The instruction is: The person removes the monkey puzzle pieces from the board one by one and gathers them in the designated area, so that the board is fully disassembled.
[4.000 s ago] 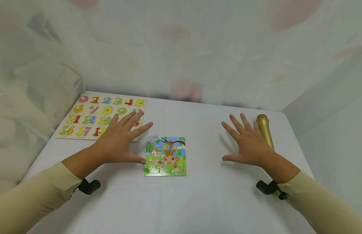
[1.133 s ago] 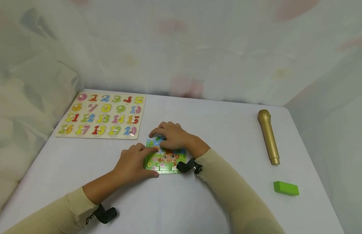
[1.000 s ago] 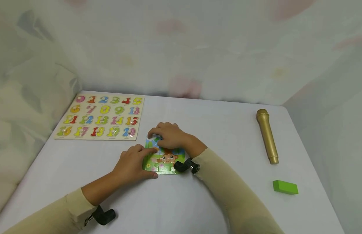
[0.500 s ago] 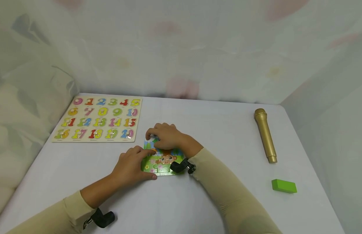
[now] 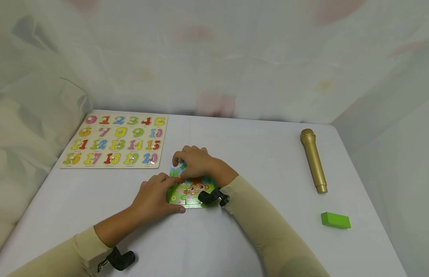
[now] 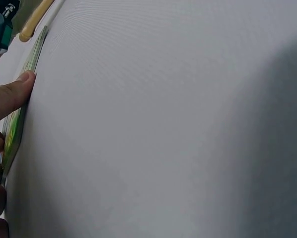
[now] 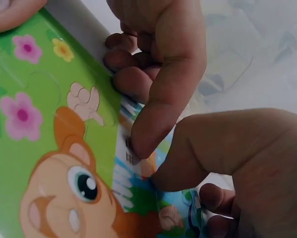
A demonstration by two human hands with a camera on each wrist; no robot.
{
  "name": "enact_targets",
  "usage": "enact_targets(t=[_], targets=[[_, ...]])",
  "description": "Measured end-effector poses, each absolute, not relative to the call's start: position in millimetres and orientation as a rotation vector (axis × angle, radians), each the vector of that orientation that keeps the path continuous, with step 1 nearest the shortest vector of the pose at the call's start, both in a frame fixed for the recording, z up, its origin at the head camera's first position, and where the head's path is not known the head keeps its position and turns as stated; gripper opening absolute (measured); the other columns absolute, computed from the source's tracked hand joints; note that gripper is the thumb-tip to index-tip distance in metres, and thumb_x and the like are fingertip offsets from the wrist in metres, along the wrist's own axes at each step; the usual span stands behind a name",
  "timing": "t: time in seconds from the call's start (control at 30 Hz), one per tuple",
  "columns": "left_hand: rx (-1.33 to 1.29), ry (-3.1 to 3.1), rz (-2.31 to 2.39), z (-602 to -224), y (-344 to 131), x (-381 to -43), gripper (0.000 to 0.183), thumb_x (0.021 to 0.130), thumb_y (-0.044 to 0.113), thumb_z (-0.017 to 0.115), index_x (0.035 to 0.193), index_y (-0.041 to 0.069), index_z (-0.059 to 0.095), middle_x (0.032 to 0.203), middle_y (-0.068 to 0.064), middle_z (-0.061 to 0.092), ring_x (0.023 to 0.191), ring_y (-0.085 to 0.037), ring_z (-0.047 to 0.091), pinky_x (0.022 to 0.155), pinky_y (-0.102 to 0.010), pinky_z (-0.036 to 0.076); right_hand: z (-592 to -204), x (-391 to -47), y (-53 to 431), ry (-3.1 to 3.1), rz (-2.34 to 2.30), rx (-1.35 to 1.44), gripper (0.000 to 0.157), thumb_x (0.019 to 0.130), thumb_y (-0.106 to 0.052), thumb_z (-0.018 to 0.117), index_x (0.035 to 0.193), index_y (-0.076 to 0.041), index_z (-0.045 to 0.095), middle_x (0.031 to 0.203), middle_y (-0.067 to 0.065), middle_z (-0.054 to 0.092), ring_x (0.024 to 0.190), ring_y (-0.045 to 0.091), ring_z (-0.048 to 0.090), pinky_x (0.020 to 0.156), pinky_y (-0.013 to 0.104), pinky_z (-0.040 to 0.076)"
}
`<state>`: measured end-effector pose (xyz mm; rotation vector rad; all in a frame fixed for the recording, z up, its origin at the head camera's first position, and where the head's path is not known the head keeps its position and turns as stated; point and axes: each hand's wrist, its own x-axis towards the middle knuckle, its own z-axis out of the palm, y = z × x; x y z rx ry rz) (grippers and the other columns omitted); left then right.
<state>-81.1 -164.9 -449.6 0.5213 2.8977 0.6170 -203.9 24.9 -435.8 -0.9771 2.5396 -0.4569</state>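
Observation:
A square monkey jigsaw puzzle point(image 5: 191, 197) lies on the white table in the head view. My left hand point(image 5: 152, 198) holds its near left corner, thumb at the near edge and index finger on the picture. Across the far part my right hand point(image 5: 197, 163) grips, fingers curled at the far edge and thumb on the face. In the right wrist view, the right thumb point(image 7: 181, 158) and left index finger point(image 7: 163, 109) nearly meet over a pale, streaked strip with dark print in the puzzle point(image 7: 54, 173). The left thumb point(image 6: 17, 91) touches the puzzle's edge in the left wrist view.
A wooden number board point(image 5: 110, 152) lies at the back left. On the right side are a gold toy microphone point(image 5: 314, 159) and a green block point(image 5: 335, 220). Patterned cloth walls point(image 5: 214, 57) surround the table's back and sides.
Both hands, spread apart over the table four seconds ago, have come in onto the puzzle. Over the last second the right thumb has slid slightly towards the left index finger.

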Motion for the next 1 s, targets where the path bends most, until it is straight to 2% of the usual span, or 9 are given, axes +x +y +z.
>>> enact_targets(t=[0.27,0.4,0.6,1.0], targets=[[0.530,2.903,0.590,-452,-165,-80,0.091,0.066,0.061,0.098,0.144,0.025,0.067,0.117,-0.004,0.062,0.105,-0.023,0.057,0.083,-0.047,0.044,-435,-207,31,2.492,-0.475,-1.007,0.056,0.090,-0.042,0.083,0.141,-0.039,0.062,0.130,-0.008,0.057,0.115,0.013,0.051,0.094,0.044,0.040],[0.545,2.917,0.569,-451,-165,-76,0.092,0.068,0.059,0.098,0.146,0.023,0.065,0.119,-0.005,0.062,0.104,-0.023,0.056,0.084,-0.047,0.044,-437,-209,34,2.460,-0.510,-1.038,0.053,0.091,-0.037,0.082,0.141,-0.039,0.064,0.131,-0.009,0.058,0.117,0.011,0.051,0.095,0.044,0.040],[0.592,2.933,0.549,-451,-164,-74,0.089,0.071,0.058,0.097,0.145,0.019,0.068,0.117,-0.005,0.060,0.102,-0.023,0.054,0.083,-0.044,0.043,-436,-212,41,2.408,-0.612,-1.034,0.051,0.093,-0.027,0.080,0.141,-0.036,0.068,0.135,-0.010,0.060,0.122,0.009,0.053,0.104,0.047,0.039],[0.621,2.932,0.569,-448,-162,-75,0.085,0.072,0.054,0.098,0.142,0.015,0.070,0.123,-0.008,0.063,0.110,-0.027,0.058,0.086,-0.049,0.047,-440,-215,46,2.387,-0.659,-1.049,0.049,0.093,-0.027,0.080,0.140,-0.035,0.069,0.136,-0.010,0.060,0.122,0.009,0.054,0.106,0.047,0.038]])
